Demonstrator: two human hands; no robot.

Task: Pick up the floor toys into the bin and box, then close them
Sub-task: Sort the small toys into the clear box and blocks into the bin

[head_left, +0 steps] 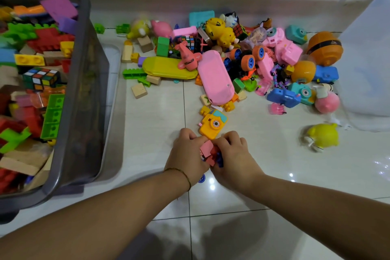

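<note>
Left hand (187, 151) and right hand (234, 152) curled together, gripping small pink, red and blue toy pieces (207, 151) on the floor, beside a yellow toy camera (213, 125). The toy pile (215, 78) lay beyond; the full grey bin (88, 101) stood left.

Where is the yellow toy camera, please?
Head view, centre: the yellow toy camera lies on the floor between the pink case and the left hand and right hand.

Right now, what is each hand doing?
Left hand: curled round the pink and red blocks.
Right hand: gripping the same blocks.
</note>
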